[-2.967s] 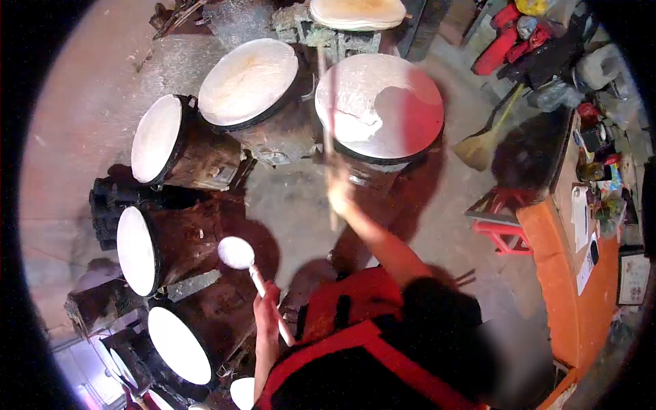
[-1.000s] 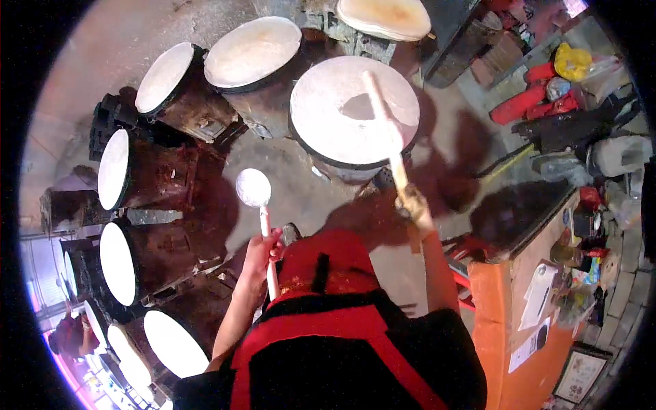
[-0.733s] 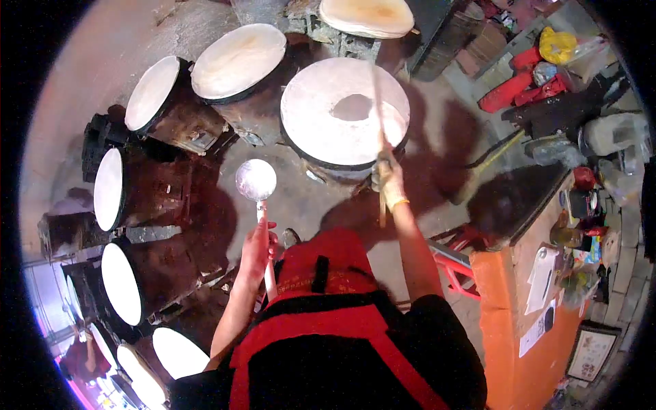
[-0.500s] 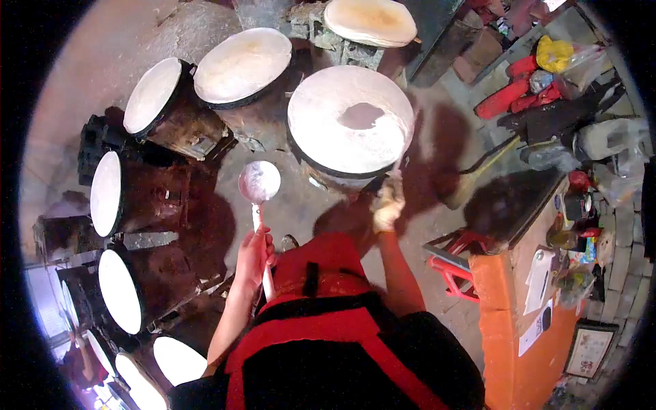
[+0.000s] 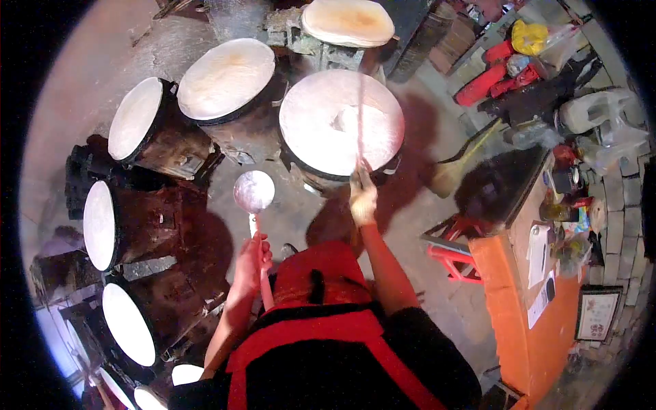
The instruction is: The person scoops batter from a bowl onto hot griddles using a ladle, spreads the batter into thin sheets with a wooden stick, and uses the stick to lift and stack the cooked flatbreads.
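Note:
My left hand [image 5: 251, 263] is wrapped round the handle of a ladle [image 5: 254, 192], whose round bowl is coated in white batter and held over the floor. My right hand [image 5: 363, 195], in a pale glove, grips a long thin stick-like spreader [image 5: 361, 116]. The spreader lies across a round griddle [image 5: 290, 154] on a drum stove. White batter [image 5: 311, 113] covers most of that griddle, with a small darker patch near its middle. Whether the spreader has a flat blade cannot be made out.
Another round griddle [image 5: 229, 78] and several more on drum stoves curve round to my left. A stack of flat pancakes [image 5: 348, 22] sits on blocks at the back. An orange-sided table [image 5: 509, 301] and red stool [image 5: 456, 263] stand right. A broom [image 5: 451, 174] lies behind them.
My right hand has swung left and up with the spreader, which moved from the griddle's right edge to across its middle. The dark patch has shrunk. My left hand still holds the ladle.

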The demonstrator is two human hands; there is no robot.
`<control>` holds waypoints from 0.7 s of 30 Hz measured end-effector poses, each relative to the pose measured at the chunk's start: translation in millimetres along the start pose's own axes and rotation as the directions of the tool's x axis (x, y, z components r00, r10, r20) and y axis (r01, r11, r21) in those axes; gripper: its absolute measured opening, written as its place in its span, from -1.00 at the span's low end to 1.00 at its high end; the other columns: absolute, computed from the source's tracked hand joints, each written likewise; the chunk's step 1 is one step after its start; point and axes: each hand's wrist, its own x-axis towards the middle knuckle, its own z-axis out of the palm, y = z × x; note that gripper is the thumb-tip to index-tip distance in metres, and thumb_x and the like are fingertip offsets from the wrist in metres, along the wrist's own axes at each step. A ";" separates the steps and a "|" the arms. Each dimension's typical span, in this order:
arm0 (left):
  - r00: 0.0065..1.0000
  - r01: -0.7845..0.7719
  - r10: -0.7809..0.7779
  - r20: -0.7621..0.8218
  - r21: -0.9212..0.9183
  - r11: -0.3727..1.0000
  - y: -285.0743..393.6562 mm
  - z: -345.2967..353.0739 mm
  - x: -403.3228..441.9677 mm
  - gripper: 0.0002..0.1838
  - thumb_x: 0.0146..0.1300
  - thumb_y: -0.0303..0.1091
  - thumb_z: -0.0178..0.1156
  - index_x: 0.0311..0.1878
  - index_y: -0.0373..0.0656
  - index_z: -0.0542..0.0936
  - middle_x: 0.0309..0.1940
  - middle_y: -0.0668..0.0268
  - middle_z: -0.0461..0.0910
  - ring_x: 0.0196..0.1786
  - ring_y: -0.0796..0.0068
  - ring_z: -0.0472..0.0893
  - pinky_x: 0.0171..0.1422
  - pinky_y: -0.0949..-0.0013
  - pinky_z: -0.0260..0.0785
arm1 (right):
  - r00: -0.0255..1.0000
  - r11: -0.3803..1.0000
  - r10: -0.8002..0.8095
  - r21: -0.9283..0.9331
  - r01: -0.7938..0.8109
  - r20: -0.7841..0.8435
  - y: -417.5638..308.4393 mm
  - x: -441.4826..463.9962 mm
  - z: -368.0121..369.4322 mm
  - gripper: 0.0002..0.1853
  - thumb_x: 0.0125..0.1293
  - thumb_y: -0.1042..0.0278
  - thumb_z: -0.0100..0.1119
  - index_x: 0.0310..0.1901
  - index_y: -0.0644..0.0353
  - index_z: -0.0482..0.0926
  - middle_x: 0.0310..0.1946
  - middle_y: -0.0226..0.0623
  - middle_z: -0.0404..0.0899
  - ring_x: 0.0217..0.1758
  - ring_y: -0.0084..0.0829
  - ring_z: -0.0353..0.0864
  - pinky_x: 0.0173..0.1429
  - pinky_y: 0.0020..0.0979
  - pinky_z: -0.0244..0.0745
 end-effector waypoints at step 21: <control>0.995 0.056 -0.072 0.072 0.197 0.979 17.2 41.4 21.0 -0.76 0.35 -0.23 -0.02 -0.08 -0.21 0.37 -0.52 0.40 0.31 -0.61 0.63 0.27 -0.62 0.53 0.10 | 0.922 0.974 0.219 -0.021 -0.224 0.319 -23.0 -10.9 -71.2 -0.57 0.24 0.65 -0.01 0.17 0.31 0.42 0.10 -0.36 0.46 0.07 -0.59 0.42 0.18 -0.60 0.30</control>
